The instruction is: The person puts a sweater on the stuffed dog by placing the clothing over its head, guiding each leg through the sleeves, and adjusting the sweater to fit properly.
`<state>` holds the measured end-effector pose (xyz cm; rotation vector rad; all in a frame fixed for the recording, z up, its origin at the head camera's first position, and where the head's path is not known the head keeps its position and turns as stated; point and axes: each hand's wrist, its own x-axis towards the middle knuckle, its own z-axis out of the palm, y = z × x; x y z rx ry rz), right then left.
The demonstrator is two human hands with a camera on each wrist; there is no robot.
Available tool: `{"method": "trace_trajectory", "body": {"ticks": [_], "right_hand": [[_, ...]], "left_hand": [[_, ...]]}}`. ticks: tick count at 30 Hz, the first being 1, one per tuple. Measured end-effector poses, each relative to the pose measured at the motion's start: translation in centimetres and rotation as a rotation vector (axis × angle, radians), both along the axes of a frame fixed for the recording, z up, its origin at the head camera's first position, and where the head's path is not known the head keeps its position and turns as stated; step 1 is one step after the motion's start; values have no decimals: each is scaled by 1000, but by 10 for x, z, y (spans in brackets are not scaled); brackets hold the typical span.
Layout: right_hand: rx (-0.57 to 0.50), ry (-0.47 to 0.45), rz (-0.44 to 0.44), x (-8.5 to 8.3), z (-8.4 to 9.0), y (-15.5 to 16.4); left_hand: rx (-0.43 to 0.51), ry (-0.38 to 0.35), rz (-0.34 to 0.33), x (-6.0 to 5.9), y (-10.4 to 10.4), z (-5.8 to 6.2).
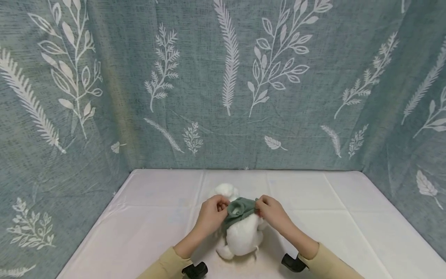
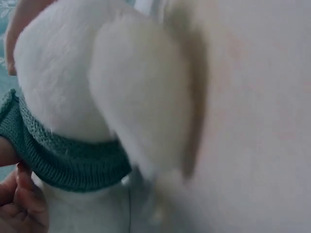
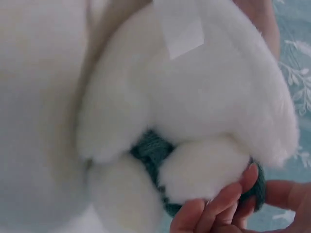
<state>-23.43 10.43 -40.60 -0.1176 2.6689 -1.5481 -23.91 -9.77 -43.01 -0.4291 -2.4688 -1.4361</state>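
Closest to me, short of the toy, come two tan sleeves, the left sleeve [image 1: 167, 265] and the right sleeve [image 1: 327, 263], with a black left device [image 1: 196, 270] and a black right device [image 1: 292, 263] by the cuffs, one on either side of the toy. Any marking on them is too small to tell.

Then there's the toy [image 1: 244, 234] itself, white and fluffy, resting on the cloth [image 1: 167, 228] between the two forearms, its rounded bulk toward the person. From the right wrist you can see a flat white tag [image 3: 180, 29] against the toy's fur; whether it bears print I can't make out.

Around the toy's middle goes a green knit [image 1: 242, 207], rolled and bunched on top, with a ribbed band. The left hand [image 1: 210, 213] pinches the knit's edge at the toy's left, thumb and fingers close together. The right hand [image 1: 273, 211] grips the knit at the toy's right, fingers curled with the wool between them and the thumb.

Another white, furry part of the toy shows past the knit. Beyond the toy, the white cloth runs on, creased from folding, to a blue-green curtain [image 1: 195, 77] printed with pale leaves and sprigs.
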Motion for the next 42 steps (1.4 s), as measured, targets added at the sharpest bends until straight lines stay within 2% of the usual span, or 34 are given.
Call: {"method": "trace_trajectory", "body": {"ticks": [4,8,11,14,17,19,21,23,24,25,27,31,33,36,39,42], "right_hand": [[-57,-45,-34,2,-3,4],[4,-114,-4,2,-11,9],[56,-144,28,2,-17,12],[107,-110,23,2,-19,15],[178,38,4,3,-18,17],[224,227,2,3,-17,17],[244,451,44,2,-15,17],[242,648,126,-1,-14,16],[235,709,180,-2,-14,16],[225,728,240,-3,-13,16],[222,668,333,-4,-9,16],[298,380,416,-8,1,18],[335,286,444,-11,5,19],[332,220,494,-14,6,20],[286,188,503,-16,0,20],[223,180,473,-17,-9,20]], "left_hand": [[44,78,63,-2,5,3],[-2,115,138,-8,9,4],[-91,111,144,-11,9,3],[-64,138,117,-10,7,5],[28,238,58,-5,2,9],[55,315,-5,0,-1,14],[5,364,-89,4,-3,18],[-81,359,-165,7,-3,22],[-128,344,-191,8,-3,23],[-175,320,-211,8,-3,24],[-259,271,-217,9,-2,25],[-351,214,-206,7,3,28],[-373,224,-200,6,6,29],[-394,264,-170,4,10,29],[-404,294,-154,4,13,28],[-400,260,-193,1,14,28]]}}
